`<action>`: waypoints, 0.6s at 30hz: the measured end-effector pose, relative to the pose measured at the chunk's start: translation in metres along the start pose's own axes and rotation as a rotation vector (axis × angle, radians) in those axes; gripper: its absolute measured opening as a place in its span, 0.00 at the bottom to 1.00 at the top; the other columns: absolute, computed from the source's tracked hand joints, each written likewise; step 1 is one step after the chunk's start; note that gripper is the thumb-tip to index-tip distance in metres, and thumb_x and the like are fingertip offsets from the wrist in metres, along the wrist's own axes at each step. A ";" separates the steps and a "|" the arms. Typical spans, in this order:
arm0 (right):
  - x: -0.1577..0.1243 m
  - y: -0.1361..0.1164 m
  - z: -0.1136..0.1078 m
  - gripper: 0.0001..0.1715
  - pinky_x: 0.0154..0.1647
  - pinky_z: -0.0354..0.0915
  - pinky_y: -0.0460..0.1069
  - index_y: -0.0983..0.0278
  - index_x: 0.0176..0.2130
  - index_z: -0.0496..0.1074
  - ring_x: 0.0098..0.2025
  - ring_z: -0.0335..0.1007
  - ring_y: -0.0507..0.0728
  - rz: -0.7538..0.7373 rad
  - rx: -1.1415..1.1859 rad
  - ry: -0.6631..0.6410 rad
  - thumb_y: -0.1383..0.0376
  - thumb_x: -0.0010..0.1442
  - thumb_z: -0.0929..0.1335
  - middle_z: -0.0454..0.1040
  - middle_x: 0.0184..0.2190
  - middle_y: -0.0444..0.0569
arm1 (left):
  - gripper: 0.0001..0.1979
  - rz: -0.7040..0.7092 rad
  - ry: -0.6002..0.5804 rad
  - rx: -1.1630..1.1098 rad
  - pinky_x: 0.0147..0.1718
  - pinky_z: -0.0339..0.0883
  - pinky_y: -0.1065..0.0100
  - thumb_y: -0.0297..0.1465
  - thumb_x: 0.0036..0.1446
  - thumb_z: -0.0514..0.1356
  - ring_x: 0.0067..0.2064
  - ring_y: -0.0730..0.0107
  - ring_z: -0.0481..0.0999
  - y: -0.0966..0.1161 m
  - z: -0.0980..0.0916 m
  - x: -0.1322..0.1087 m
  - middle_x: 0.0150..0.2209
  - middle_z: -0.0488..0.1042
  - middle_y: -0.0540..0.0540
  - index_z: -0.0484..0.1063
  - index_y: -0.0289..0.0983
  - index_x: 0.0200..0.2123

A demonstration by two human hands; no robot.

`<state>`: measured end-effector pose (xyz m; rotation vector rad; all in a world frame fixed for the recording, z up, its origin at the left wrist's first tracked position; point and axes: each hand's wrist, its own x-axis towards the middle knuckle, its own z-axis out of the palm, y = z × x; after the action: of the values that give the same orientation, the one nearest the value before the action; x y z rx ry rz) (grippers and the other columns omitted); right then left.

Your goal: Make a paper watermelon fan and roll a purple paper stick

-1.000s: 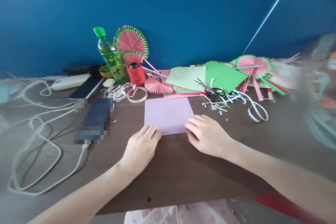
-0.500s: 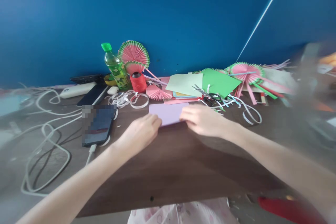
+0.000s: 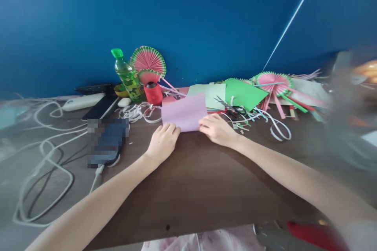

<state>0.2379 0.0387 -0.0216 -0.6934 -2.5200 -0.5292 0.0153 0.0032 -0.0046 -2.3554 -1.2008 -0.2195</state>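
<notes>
A sheet of purple paper (image 3: 185, 110) is held up off the brown table, tilted so its face shows toward me. My left hand (image 3: 164, 140) grips its near left corner, fingers bent over the lower edge. At the near right corner my right hand (image 3: 217, 128) pinches the paper between thumb and fingers. Just behind the sheet lie a pale green sheet (image 3: 213, 94) and a bright green sheet (image 3: 245, 93). Dark-handled scissors (image 3: 231, 108) rest to the right of the purple paper.
Left of my hands are a phone (image 3: 107, 141) on a white cable (image 3: 72, 180), a green-capped bottle (image 3: 127, 74) and a red thread spool (image 3: 153, 94). Pleated pink-and-green paper fans (image 3: 149, 62) lean on the blue wall. White strips (image 3: 138, 112) and paper scraps lie about. The table's near edge is below.
The purple paper's far edge has risen, so more of its face shows. Both hands have shifted slightly left and keep hold of its near corners.
</notes>
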 end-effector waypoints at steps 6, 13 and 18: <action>-0.008 0.004 0.016 0.13 0.35 0.58 0.49 0.67 0.29 0.72 0.34 0.60 0.55 0.066 0.181 -0.027 0.72 0.60 0.61 0.71 0.30 0.51 | 0.11 0.014 -0.112 -0.103 0.33 0.62 0.64 0.19 0.55 0.48 0.36 0.63 0.68 -0.001 0.015 -0.006 0.32 0.68 0.43 0.68 0.35 0.32; -0.010 0.003 0.013 0.10 0.37 0.61 0.49 0.66 0.32 0.72 0.34 0.65 0.54 0.209 0.458 -0.026 0.69 0.60 0.62 0.72 0.30 0.50 | 0.09 -0.130 -0.185 -0.349 0.36 0.62 0.66 0.25 0.58 0.49 0.39 0.65 0.69 -0.009 0.012 0.001 0.33 0.71 0.45 0.68 0.36 0.32; -0.006 0.006 0.012 0.06 0.37 0.62 0.48 0.65 0.30 0.72 0.33 0.67 0.53 0.393 0.697 -0.073 0.69 0.57 0.65 0.72 0.30 0.47 | 0.05 -0.302 -0.323 -0.708 0.35 0.61 0.68 0.28 0.54 0.54 0.34 0.68 0.70 -0.021 0.012 0.009 0.31 0.73 0.49 0.68 0.37 0.29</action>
<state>0.2416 0.0464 -0.0328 -0.8879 -2.3038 0.4972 0.0026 0.0259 -0.0049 -2.8635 -1.8821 -0.4364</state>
